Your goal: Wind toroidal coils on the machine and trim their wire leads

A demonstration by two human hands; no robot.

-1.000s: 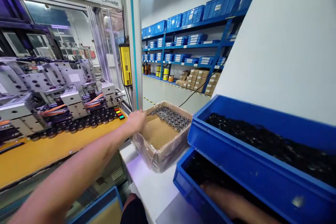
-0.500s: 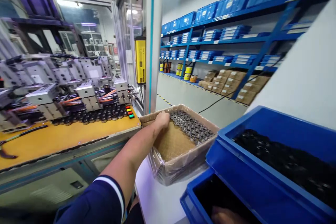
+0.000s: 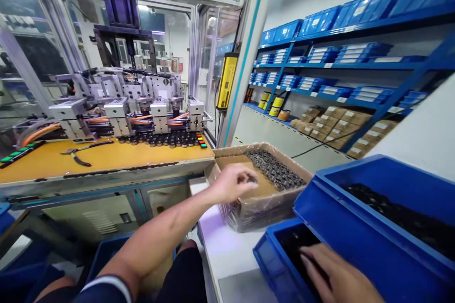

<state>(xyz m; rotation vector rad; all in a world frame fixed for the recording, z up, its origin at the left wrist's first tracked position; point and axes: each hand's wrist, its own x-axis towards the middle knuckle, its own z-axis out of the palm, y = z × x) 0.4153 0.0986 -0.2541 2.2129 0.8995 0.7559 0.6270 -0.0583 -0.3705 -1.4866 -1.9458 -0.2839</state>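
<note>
My left hand point(image 3: 232, 182) hovers over the near rim of a plastic-lined cardboard box point(image 3: 263, 208), fingers curled and pinched on a small dark part I can barely make out. Rows of small dark metal parts point(image 3: 275, 169) fill the far half of the box. My right hand point(image 3: 334, 274) lies in the lower blue bin point(image 3: 270, 265), fingers stretched flat over the dark parts there. Just above it sits an upper blue bin point(image 3: 355, 227) full of black parts.
A winding machine point(image 3: 135, 109) stands on a yellow bench point(image 3: 106, 156) at left, with pliers point(image 3: 76, 154) lying on it. A yellow sensor bar point(image 3: 227, 80) hangs on a post. Blue shelving point(image 3: 337, 71) with bins and cartons lines the right wall. A white table point(image 3: 220, 241) carries the box.
My left hand has drawn back from the parts toward the box's near edge, fingers now pinched. My right hand shows more fully in the lower bin. The view has swung left.
</note>
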